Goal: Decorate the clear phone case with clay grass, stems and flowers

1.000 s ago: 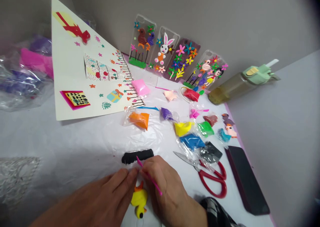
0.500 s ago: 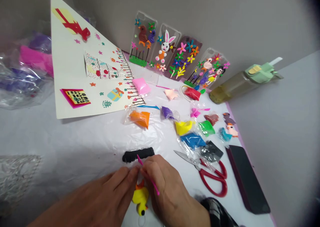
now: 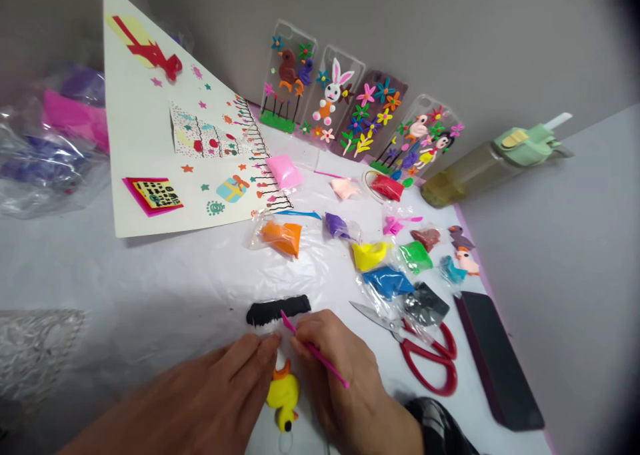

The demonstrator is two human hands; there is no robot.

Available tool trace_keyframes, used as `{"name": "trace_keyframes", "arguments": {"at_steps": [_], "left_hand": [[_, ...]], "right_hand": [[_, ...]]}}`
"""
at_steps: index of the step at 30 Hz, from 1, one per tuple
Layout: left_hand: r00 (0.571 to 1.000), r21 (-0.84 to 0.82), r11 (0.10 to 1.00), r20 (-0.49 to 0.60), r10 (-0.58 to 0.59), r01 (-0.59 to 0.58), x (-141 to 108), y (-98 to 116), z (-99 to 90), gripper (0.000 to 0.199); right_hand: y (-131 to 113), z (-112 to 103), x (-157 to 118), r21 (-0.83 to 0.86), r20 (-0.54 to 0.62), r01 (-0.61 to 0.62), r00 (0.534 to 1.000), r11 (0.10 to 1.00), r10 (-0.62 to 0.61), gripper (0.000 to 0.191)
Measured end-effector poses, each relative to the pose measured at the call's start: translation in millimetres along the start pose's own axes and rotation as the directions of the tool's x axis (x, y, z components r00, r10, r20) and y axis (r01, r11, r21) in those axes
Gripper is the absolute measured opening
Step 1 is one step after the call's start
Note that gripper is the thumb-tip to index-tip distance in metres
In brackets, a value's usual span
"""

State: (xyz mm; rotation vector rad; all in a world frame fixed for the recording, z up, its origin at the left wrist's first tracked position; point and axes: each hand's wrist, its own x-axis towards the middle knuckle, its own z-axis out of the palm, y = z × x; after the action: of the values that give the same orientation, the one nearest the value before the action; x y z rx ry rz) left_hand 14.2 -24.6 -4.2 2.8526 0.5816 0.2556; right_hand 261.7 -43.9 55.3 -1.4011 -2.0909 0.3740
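My right hand (image 3: 345,375) is closed around a thin pink modelling tool (image 3: 323,358). The tool's pointed flat tip is just below a black clay strip (image 3: 280,309), whose lower edge is ragged. My left hand (image 3: 220,388) rests low, its fingers stretched side by side and fingertips pressed down just under the strip. Between both hands lies a yellow clay duck (image 3: 283,395) with orange feet toward the strip and its head toward me. The duck seems to be on a clear surface that my hands mostly cover.
Red-handled scissors (image 3: 425,348) and a dark phone (image 3: 497,358) lie at right. Beyond are bagged clays, such as orange (image 3: 283,238) and blue (image 3: 387,281). Decorated phone cases (image 3: 333,95), a bottle (image 3: 480,168) and a folded card (image 3: 150,121) stand behind.
My right hand has tilted the pink tool, its rear end swinging right and its tip moving slightly right. My left hand stays nearly where it was.
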Motion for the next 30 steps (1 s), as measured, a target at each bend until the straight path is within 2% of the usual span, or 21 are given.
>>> {"name": "trace_keyframes", "arguments": {"at_steps": [10,12,15,19,22,26,30], "left_hand": [[0.994,0.011,0.999,-0.102,-0.036,0.037,-2.2,0.7,2.3,0.046],[0.996,0.013,0.999,-0.086,-0.035,0.036,-0.6,1.1,0.3,0.046],[1.0,0.005,1.0,-0.008,-0.019,0.019,0.3,1.5,-2.1,0.048],[0.999,0.001,0.999,-0.029,-0.04,0.04,-1.4,1.2,-1.7,0.05],[1.0,-0.008,1.0,0.006,-0.029,0.029,-2.1,1.3,-1.7,0.05],[1.0,0.014,1.0,-0.002,-0.026,0.026,-2.6,1.4,-3.0,0.052],[1.0,0.012,1.0,-0.011,-0.02,0.021,-3.1,1.2,-2.7,0.052]], "right_hand": [[2.6,2.1,-3.8,-0.057,0.066,-0.003,0.998,0.998,0.007,0.026],[2.0,3.3,-3.4,-0.08,0.074,0.004,0.997,0.997,0.002,0.027],[0.8,5.3,-2.5,-0.093,0.068,0.016,0.998,0.996,-0.01,0.028],[0.1,6.9,-2.6,-0.11,0.051,0.021,0.999,0.994,-0.016,0.03],[0.4,7.8,-3.1,-0.108,0.05,0.027,0.999,0.994,-0.021,0.028],[-0.4,7.5,-2.1,-0.112,0.046,0.027,0.999,0.993,-0.022,0.028],[-3.3,3.6,-1.9,-0.097,0.084,0.021,0.996,0.995,-0.013,0.031]]}}
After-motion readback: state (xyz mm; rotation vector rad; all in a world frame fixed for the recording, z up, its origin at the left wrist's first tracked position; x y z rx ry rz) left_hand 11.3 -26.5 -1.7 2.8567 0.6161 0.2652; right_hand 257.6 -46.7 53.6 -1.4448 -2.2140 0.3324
